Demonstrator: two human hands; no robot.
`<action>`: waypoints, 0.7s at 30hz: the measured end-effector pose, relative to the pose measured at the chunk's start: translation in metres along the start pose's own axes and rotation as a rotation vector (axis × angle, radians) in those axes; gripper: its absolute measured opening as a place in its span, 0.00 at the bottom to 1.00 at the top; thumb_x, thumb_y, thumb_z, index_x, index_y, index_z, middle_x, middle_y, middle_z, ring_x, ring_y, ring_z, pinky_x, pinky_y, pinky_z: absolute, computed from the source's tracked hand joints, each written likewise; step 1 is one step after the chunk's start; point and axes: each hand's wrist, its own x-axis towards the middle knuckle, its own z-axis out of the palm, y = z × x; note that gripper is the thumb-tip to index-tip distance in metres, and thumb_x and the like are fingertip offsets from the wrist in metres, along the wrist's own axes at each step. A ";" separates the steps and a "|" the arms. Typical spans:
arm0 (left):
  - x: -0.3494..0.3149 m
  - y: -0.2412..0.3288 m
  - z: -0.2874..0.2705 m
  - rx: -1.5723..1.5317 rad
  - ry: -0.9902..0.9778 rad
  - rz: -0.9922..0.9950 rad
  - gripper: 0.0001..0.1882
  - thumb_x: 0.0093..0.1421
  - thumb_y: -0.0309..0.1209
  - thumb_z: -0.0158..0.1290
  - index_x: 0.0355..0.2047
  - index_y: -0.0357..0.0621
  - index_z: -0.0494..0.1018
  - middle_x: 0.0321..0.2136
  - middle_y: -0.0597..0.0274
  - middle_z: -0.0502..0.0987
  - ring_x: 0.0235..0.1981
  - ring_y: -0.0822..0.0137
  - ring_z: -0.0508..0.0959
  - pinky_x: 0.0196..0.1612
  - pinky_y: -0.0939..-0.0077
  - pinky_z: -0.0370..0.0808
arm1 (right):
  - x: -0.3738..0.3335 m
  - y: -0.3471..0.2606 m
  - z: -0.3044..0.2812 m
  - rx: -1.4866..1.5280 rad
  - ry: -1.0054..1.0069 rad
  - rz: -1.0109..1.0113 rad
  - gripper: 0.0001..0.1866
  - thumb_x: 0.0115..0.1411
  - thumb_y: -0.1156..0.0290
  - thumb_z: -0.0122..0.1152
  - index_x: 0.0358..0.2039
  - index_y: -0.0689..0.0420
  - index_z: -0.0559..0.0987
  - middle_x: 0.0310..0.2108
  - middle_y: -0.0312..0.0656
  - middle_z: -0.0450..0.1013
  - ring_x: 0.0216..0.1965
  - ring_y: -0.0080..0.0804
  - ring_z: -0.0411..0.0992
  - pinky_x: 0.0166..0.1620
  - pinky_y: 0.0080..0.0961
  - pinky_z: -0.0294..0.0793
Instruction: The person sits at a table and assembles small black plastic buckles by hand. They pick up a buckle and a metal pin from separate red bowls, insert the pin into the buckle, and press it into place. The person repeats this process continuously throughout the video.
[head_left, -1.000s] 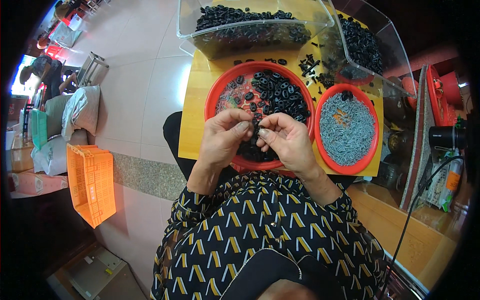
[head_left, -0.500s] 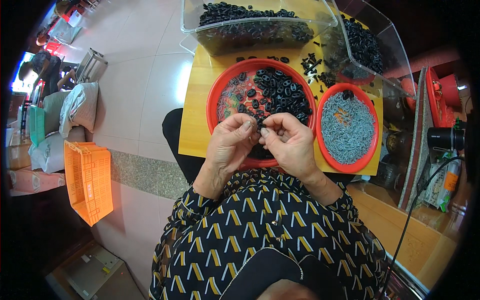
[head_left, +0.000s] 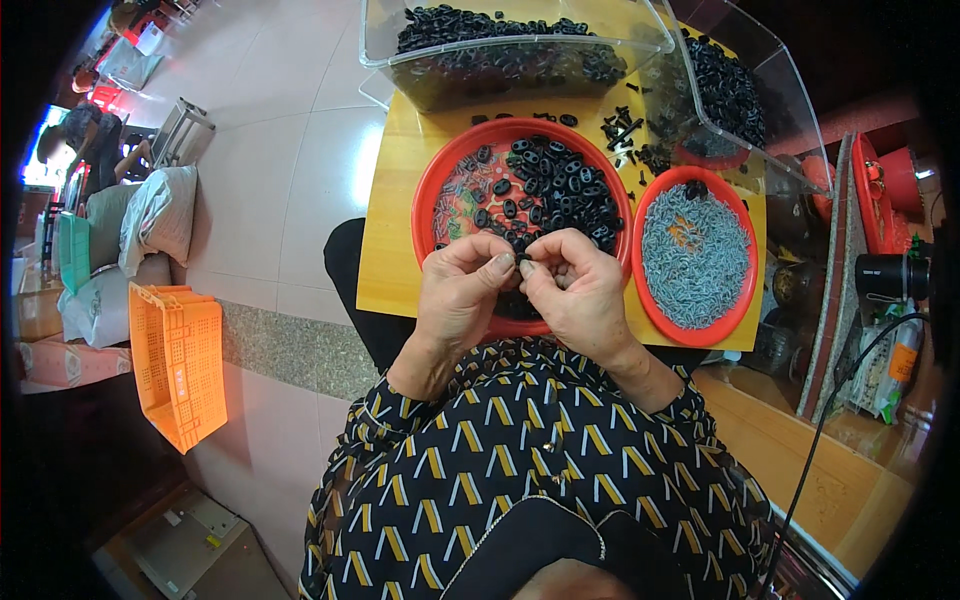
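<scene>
My left hand (head_left: 466,285) and my right hand (head_left: 573,290) meet over the near part of a round red tray (head_left: 424,190). Thumb and forefinger of each are pinched at a small black plastic part (head_left: 521,258), mostly hidden by the fingertips. Many black oval two-hole parts (head_left: 575,185) lie in the tray, heaped toward its right, with thin small pieces (head_left: 462,195) at its left. To the right of my right hand stands a smaller red tray (head_left: 640,262) full of grey screws (head_left: 697,258), a few black parts at its far edge.
Two clear plastic bins, one at the back (head_left: 480,85) and one at the back right (head_left: 790,100), hold black parts. Loose black pieces (head_left: 622,130) lie on the yellow table (head_left: 385,270) between them. An orange crate (head_left: 180,365) stands on the floor at left; a black cable (head_left: 815,440) hangs at right.
My left hand's fingers have shifted slightly, the thumb tip coming a little lower and closer to the right fingertips. Both hands stay pinched at the same spot above the tray.
</scene>
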 end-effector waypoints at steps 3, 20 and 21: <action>0.000 -0.001 0.000 0.078 0.000 0.035 0.02 0.52 0.21 0.51 0.27 0.34 0.71 0.24 0.61 0.73 0.26 0.72 0.73 0.31 0.80 0.71 | 0.000 -0.001 -0.005 -0.118 -0.046 -0.065 0.03 0.49 0.82 0.54 0.26 0.63 0.71 0.21 0.35 0.69 0.22 0.15 0.68 0.24 0.12 0.68; 0.004 -0.010 -0.003 0.144 0.074 0.062 0.07 0.52 0.20 0.51 0.32 0.33 0.70 0.27 0.59 0.74 0.27 0.71 0.74 0.32 0.81 0.72 | 0.007 0.010 -0.004 0.084 -0.061 0.051 0.03 0.50 0.81 0.53 0.27 0.63 0.70 0.22 0.38 0.69 0.23 0.19 0.70 0.25 0.16 0.71; 0.004 -0.007 -0.003 0.166 0.110 0.066 0.08 0.52 0.21 0.51 0.34 0.34 0.70 0.27 0.59 0.74 0.28 0.71 0.74 0.32 0.81 0.72 | 0.007 0.007 -0.005 0.154 -0.082 0.078 0.03 0.52 0.81 0.52 0.29 0.64 0.70 0.23 0.37 0.69 0.24 0.18 0.70 0.26 0.15 0.72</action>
